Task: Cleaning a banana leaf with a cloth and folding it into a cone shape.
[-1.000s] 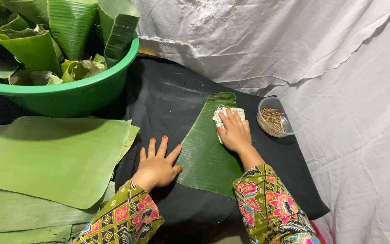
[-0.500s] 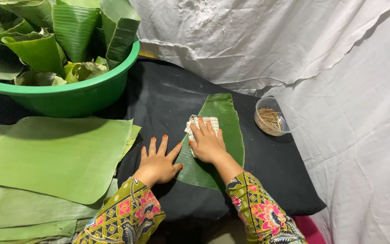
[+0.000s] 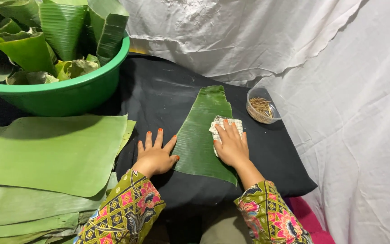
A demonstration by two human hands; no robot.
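Note:
A long strip of green banana leaf [image 3: 199,131] lies flat on a black cloth [image 3: 159,95]. My right hand [image 3: 231,145] presses a small checked white cloth [image 3: 224,124] onto the right side of the leaf, fingers spread over it. My left hand [image 3: 155,153] rests flat on the black cloth, fingers apart, with its thumb touching the leaf's left edge. Both arms wear patterned floral sleeves.
A stack of large flat banana leaves [image 3: 46,153] lies at the left. A green basin [image 3: 64,95] full of rolled leaves stands at the back left. A small clear bowl of thin sticks [image 3: 262,108] sits right of the leaf. White sheeting [image 3: 339,90] hangs behind and to the right.
My right hand slid the checked cloth down the leaf toward me, then back up and to the right. The left hand stayed in place beside the leaf.

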